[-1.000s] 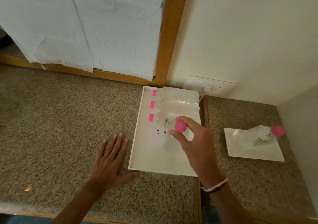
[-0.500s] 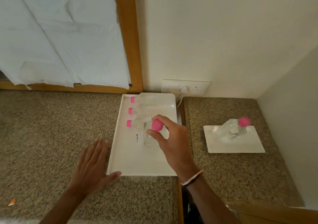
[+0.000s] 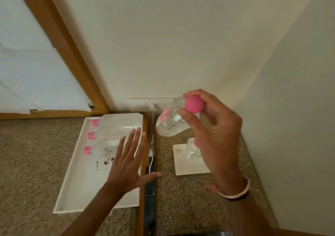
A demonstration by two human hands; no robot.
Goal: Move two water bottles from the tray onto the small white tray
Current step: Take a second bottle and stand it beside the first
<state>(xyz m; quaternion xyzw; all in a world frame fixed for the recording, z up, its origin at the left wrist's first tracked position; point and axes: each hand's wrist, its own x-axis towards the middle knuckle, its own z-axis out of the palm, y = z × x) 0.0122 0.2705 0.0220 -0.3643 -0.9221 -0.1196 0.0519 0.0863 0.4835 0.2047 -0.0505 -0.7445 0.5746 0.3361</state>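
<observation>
My right hand [image 3: 215,132] grips a clear water bottle [image 3: 169,123] by its pink cap, holding it in the air above the counter, behind the small white tray [image 3: 183,166]. Another pink-capped bottle [image 3: 192,150] lies on that small tray, partly hidden by my right hand. The large white tray [image 3: 79,177] on the left holds three bottles [image 3: 112,132] lying side by side, pink caps to the left. My left hand [image 3: 126,165] hovers flat over the large tray's right side, fingers spread, holding nothing.
A wall socket [image 3: 159,105] with a white cable [image 3: 151,156] sits behind the gap between the two speckled counter tops [image 3: 181,205]. Walls close in behind and on the right. A wooden-framed panel covered in white paper [image 3: 36,68] stands at the left.
My right hand has lifted the bottle off the large tray and carried it right, toward the small tray. My left hand has moved from the counter to above the large tray.
</observation>
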